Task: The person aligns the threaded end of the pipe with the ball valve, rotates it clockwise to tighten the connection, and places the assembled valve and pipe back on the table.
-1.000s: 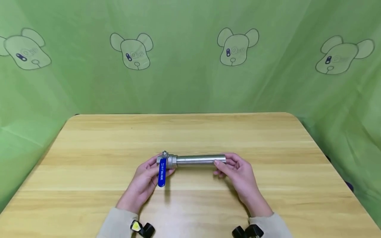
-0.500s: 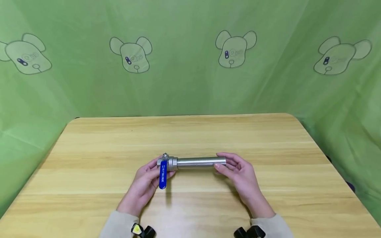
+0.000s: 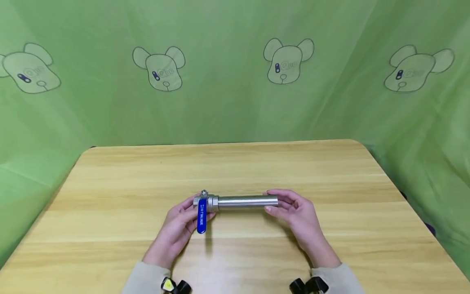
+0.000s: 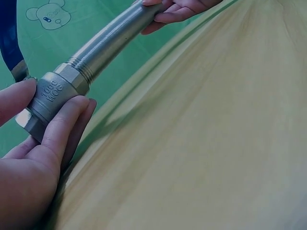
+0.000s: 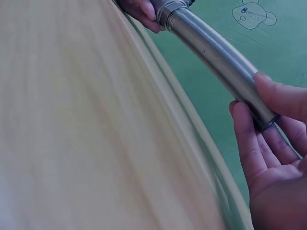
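Note:
A metal ball valve (image 3: 211, 203) with a blue lever handle (image 3: 201, 216) is in my left hand (image 3: 174, 226), above the table. In the left wrist view, the thumb and fingers grip the valve body (image 4: 52, 93), marked "1000 WOG". A straight steel pipe (image 3: 247, 201) extends rightward from the valve, its threads (image 4: 81, 69) partly showing at the joint. My right hand (image 3: 301, 218) holds the pipe's free end. In the right wrist view, the thumb lies on one side of the pipe (image 5: 216, 55) and the fingers on the other. The threads inside the valve are hidden.
Below the hands spreads a light wood-grain table (image 3: 235, 171) with rounded far corners. A green cloth (image 3: 224, 110) printed with bear heads hangs behind it and at both sides. Black devices (image 3: 308, 285) are strapped at both wrists.
My right thumb has shifted from the pipe's front face to its lower edge, and the index fingertip now shows above the pipe. The left hand keeps its grip; the camera view has tilted slightly.

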`<action>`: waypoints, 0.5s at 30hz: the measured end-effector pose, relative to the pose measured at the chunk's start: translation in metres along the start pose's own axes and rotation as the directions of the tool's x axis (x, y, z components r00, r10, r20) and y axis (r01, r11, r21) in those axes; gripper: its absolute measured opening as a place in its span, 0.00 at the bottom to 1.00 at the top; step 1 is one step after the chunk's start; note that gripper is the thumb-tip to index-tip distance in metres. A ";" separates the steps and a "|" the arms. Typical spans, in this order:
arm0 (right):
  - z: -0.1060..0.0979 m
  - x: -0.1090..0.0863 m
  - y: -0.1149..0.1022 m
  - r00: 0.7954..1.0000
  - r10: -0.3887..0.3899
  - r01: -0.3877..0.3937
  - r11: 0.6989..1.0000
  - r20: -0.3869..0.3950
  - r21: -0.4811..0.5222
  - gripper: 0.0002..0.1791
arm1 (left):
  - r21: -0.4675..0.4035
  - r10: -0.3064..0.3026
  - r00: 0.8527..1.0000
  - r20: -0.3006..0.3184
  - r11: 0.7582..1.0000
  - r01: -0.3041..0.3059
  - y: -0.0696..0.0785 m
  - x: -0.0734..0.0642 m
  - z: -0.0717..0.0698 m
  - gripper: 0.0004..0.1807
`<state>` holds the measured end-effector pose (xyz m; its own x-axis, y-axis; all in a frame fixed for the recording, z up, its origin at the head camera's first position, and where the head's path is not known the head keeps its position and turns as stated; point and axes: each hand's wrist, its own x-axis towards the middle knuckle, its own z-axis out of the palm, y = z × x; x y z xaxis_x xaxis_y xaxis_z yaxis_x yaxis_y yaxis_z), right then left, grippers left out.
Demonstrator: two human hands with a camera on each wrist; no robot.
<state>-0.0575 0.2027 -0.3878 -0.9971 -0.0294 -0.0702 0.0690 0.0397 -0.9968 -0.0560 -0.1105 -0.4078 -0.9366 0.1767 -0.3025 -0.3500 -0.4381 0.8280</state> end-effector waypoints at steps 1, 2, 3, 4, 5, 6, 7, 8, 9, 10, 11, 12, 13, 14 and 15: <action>0.001 0.000 -0.001 1.000 0.008 -0.008 1.000 -0.002 0.004 0.29 | -0.001 0.003 1.000 0.001 1.000 -0.003 0.000 0.000 0.000 0.35; 0.001 0.001 -0.001 1.000 0.018 -0.018 1.000 -0.003 0.006 0.29 | -0.004 0.002 1.000 0.002 1.000 -0.002 0.000 0.000 0.000 0.35; 0.002 0.000 -0.002 1.000 0.028 -0.028 1.000 -0.001 0.009 0.28 | -0.008 0.001 1.000 0.003 1.000 -0.001 0.000 0.000 -0.001 0.35; 0.002 0.000 -0.002 0.999 0.039 -0.039 0.999 0.000 0.010 0.28 | -0.010 0.001 1.000 0.004 1.000 -0.001 0.000 0.000 -0.001 0.35; 0.003 -0.001 -0.002 0.999 0.041 -0.041 0.999 0.002 0.009 0.29 | -0.012 0.001 1.000 0.004 1.000 -0.001 0.000 0.000 -0.001 0.35; 0.003 -0.001 -0.002 0.999 0.038 -0.038 0.999 0.004 0.009 0.29 | -0.012 0.001 1.000 0.004 1.000 -0.001 0.000 0.000 -0.001 0.35; 0.002 -0.002 -0.002 0.999 0.031 -0.031 0.999 0.008 0.005 0.30 | -0.014 0.000 1.000 0.003 1.000 0.000 -0.001 0.000 -0.001 0.35; 0.002 -0.002 -0.002 1.000 0.019 -0.019 1.000 0.012 0.003 0.32 | -0.011 0.003 1.000 0.002 1.000 -0.003 -0.001 0.000 0.000 0.36; 0.001 -0.003 -0.001 1.000 0.008 -0.008 1.000 0.014 -0.001 0.33 | -0.010 0.005 1.000 0.001 1.000 -0.005 -0.001 0.000 0.000 0.35; 0.000 -0.003 -0.001 1.000 -0.002 0.002 1.000 0.014 -0.007 0.34 | -0.011 0.005 1.000 -0.004 1.000 -0.005 -0.002 0.000 0.000 0.35; 0.000 -0.003 -0.001 1.000 -0.009 0.009 1.000 0.015 -0.013 0.35 | -0.013 0.004 1.000 -0.007 1.000 -0.004 -0.002 0.000 0.000 0.35; -0.001 -0.003 -0.001 1.000 -0.012 0.013 1.000 0.014 -0.018 0.35 | -0.016 0.002 1.000 -0.009 1.000 -0.003 -0.002 0.001 0.000 0.34; -0.001 -0.003 -0.001 1.000 -0.009 0.009 1.000 0.012 -0.021 0.34 | -0.017 0.002 1.000 -0.010 1.000 -0.002 -0.002 0.000 0.000 0.34; -0.001 -0.003 -0.001 1.000 -0.004 0.004 1.000 0.005 -0.022 0.33 | -0.016 0.002 1.000 -0.009 1.000 -0.003 -0.002 0.000 0.000 0.34; 0.000 -0.002 -0.001 1.000 0.005 -0.005 1.000 -0.005 -0.025 0.32 | -0.016 0.003 1.000 -0.008 1.000 -0.003 -0.001 0.001 0.000 0.34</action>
<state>-0.0554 0.2030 -0.3863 -0.9969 -0.0241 -0.0753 0.0736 0.0653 -0.9952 -0.0560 -0.1101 -0.4093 -0.9376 0.1688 -0.3039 -0.3476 -0.4524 0.8213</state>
